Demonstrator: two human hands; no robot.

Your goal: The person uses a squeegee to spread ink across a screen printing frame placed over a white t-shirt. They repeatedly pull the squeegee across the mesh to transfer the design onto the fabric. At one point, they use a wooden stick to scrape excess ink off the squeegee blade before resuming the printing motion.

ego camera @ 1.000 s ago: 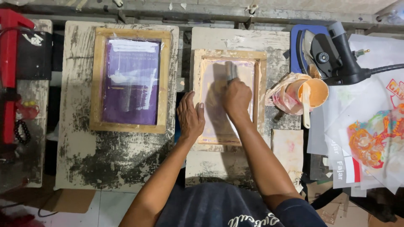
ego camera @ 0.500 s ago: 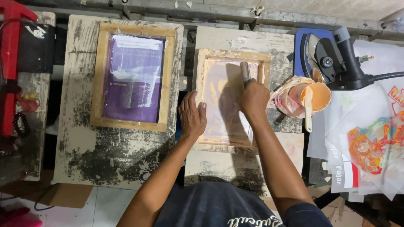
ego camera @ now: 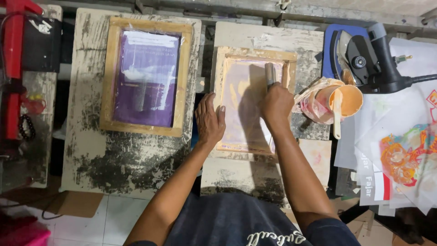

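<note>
Wooden and pale, the small printing frame (ego camera: 253, 102) lies flat on the worn board (ego camera: 261, 38) in front of me, and its mesh is stained pink and orange. My right hand (ego camera: 276, 102) is clenched around the squeegee (ego camera: 270, 74), whose grey handle sticks out above my fist, near the upper right corner of the mesh. The blade itself I cannot see, because my hand covers it. My left hand (ego camera: 209, 119) grasps nothing; it lies flat with the fingers stretched, pressing on the left rail of the same frame, the fingertips reaching onto the wood. To the left, on a second board (ego camera: 86, 150) with much black staining, there is a bigger wooden frame (ego camera: 146, 76) with a purple screen, well apart from both hands. Just beside my right hand, to the right, stands an orange cup (ego camera: 349, 99) wrapped in crumpled plastic, with a pale stick (ego camera: 337, 116) lying across its rim. Behind it rests a black heat tool (ego camera: 371, 61) on a blue pad. At the far right lie white sheets with a colourful printed picture (ego camera: 405, 157).
</note>
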